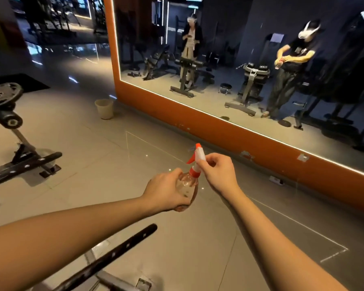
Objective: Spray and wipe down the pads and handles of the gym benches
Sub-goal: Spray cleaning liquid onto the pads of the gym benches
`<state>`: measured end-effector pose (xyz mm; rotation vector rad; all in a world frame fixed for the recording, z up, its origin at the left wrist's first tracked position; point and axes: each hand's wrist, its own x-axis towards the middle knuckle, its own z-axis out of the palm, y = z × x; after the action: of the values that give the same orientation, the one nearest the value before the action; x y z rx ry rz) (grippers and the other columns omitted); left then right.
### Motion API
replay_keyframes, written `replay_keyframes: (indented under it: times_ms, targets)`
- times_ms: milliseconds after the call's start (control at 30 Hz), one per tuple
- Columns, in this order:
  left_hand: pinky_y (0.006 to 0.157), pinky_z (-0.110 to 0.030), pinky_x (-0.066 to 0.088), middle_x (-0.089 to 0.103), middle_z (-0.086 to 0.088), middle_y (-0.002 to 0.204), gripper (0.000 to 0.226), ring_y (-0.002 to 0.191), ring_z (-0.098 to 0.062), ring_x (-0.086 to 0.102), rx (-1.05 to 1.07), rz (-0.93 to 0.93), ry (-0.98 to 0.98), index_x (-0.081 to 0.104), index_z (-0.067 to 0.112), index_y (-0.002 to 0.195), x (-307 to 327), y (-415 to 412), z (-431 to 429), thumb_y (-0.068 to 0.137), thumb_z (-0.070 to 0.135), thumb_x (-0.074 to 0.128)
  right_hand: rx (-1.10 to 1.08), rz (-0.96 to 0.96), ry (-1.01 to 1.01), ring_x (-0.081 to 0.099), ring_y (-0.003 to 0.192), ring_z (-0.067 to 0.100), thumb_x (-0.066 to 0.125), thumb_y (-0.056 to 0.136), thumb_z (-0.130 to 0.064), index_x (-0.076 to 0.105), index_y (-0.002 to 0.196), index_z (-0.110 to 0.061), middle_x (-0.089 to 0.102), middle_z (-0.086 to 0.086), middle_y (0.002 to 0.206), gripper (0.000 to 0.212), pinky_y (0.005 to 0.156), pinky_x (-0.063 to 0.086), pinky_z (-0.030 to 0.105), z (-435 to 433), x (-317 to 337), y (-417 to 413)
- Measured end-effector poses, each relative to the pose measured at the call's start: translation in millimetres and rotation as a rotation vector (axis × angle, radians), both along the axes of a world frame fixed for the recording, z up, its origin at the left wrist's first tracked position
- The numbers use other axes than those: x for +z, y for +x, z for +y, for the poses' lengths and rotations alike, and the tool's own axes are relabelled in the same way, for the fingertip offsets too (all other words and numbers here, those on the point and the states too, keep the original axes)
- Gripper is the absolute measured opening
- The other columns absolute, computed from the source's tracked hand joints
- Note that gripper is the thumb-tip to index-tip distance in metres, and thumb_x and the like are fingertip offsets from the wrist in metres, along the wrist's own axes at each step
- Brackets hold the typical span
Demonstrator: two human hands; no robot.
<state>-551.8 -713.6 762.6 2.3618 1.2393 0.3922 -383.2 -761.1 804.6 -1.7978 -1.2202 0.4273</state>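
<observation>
Both hands hold the spray bottle [187,185], left hand [166,191] fingers wrapped round its body, right hand [219,173] pinching the trigger head [199,156], perhaps tightening; spraying and wiping look undone.

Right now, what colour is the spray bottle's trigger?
The trigger is orange-red, like the collar; head view shows it.

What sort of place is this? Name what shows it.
Most likely a gym: a weight plate at left, an orange-framed wall mirror reflecting workout benches, and a black equipment frame on the floor.
</observation>
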Motion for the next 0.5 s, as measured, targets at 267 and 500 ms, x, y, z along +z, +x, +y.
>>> replay_keyframes:
  times_ms: [267, 500]
  targets:
    - [0.069, -0.032, 0.05, 0.067, 0.016, 0.098, 0.072, 0.086, -0.013, 0.062, 0.074, 0.026, -0.006, 0.049, 0.037, 0.113, -17, 97, 114, 0.057, 0.075, 0.076, 0.074, -0.001, -0.072, 0.062, 0.066, 0.01, 0.064, 0.096, -0.041, 0.068, 0.083, -0.019, 0.063, -0.009, 0.07, 0.026, 0.058, 0.046, 0.028, 129, -10, 95]
    - [0.081, -0.039, 0.058, 0.073, 0.009, 0.089, 0.064, 0.082, -0.013, 0.069, 0.227, -0.19, -0.327, 0.07, 0.029, 0.104, -45, 184, 230, 0.051, 0.059, 0.089, 0.23, 0.024, -0.099, 0.058, 0.056, 0.003, 0.065, 0.096, -0.037, 0.069, 0.08, -0.016, 0.061, -0.011, 0.062, 0.026, 0.053, 0.038, 0.025, 239, -35, 194]
